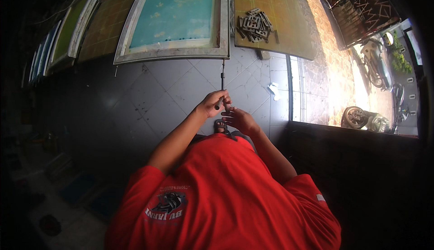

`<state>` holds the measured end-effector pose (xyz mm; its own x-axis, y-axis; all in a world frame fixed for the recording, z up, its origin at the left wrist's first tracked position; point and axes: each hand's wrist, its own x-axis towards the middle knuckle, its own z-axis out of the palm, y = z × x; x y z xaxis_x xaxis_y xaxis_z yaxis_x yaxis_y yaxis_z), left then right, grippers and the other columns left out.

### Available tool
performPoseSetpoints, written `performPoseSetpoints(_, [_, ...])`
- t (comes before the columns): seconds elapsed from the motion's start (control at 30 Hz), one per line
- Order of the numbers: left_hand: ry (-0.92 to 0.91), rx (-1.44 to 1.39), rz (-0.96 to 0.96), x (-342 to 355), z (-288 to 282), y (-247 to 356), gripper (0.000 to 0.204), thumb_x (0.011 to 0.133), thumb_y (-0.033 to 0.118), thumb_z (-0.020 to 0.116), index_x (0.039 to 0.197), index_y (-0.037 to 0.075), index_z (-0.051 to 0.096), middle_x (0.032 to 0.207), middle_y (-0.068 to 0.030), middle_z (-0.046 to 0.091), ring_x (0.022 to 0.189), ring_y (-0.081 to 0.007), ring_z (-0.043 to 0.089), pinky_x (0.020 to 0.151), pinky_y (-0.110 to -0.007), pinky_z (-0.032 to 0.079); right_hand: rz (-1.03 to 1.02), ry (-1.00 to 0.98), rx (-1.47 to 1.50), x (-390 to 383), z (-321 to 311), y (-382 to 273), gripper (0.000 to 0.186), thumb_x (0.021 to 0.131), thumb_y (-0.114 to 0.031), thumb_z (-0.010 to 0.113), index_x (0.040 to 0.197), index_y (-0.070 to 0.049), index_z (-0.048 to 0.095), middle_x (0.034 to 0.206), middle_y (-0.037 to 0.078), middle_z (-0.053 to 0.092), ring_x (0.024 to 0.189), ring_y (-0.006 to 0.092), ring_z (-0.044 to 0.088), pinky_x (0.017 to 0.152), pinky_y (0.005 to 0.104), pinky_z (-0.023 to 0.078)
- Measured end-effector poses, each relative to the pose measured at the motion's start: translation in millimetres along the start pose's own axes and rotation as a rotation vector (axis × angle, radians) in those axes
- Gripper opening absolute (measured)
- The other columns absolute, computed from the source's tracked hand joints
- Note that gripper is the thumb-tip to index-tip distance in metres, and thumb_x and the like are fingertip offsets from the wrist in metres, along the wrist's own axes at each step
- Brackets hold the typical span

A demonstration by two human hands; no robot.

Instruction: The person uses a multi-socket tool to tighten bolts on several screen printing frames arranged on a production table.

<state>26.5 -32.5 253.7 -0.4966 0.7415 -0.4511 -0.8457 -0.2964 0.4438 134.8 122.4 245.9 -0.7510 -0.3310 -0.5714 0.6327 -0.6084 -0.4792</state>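
Observation:
A dark T-handle socket wrench (222, 82) points away from me, its far end at a thin bolt (223, 65) under the near right corner of a screen-printing frame (176, 54). My left hand (213, 104) is closed around the wrench near its crossbar, whose round end sticks out toward me. My right hand (242, 121) is beside the crossbar's other end with its fingers stretched and apart; the fingertips are close to the bar, and whether they touch it is unclear. The frame holds a blue-green mesh with pale patches.
A brownish board (289, 37) at the right carries a heap of metal pieces (256, 25). More framed screens (74, 33) line the left. A crumpled white scrap (274, 90) lies on the grey tiled floor (181, 80). Outside, a motorcycle (377, 62) stands beyond the sunlit paving.

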Motion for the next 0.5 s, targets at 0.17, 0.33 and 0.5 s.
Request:
performPoseSetpoints(0.17, [-0.021,0.007,-0.083,-5.3,8.9,8.5,0.021,0.094,0.023,0.046,0.080,0.007,0.049,0.080,-0.0073,0.052,0.088,-0.0217,0.053,0.088,-0.039,0.043,-0.102,0.032,-0.151,10.5,-12.0,9.9,0.029,0.095,-0.027,0.048,0.108,-0.002,0.052,0.091,0.006,0.059,0.073,0.0092,0.052,0.068,0.0246,0.046])
performPoseSetpoints(0.33, [0.305,0.753,-0.282,-22.8,52.6,50.7,0.034,0.091,0.032,0.051,0.103,0.000,0.047,0.091,-0.0142,0.055,0.088,-0.0235,0.062,0.080,-0.037,0.051,-0.153,0.119,-0.155,3.8,-8.8,12.4,0.026,0.093,-0.027,0.053,0.100,-0.002,0.054,0.086,0.005,0.059,0.064,0.0075,0.049,0.063,0.0242,0.045])
performPoseSetpoints(0.5, [0.187,1.479,-0.305,-20.3,66.1,65.4,0.054,0.082,0.033,0.064,0.111,-0.006,0.041,0.088,-0.0148,0.058,0.078,-0.0211,0.064,0.056,-0.033,0.051,-0.239,0.170,-0.225,-3.2,-9.0,3.8,0.021,0.091,-0.023,0.057,0.093,-0.002,0.056,0.078,0.002,0.056,0.060,0.0048,0.042,0.054,0.0193,0.037])
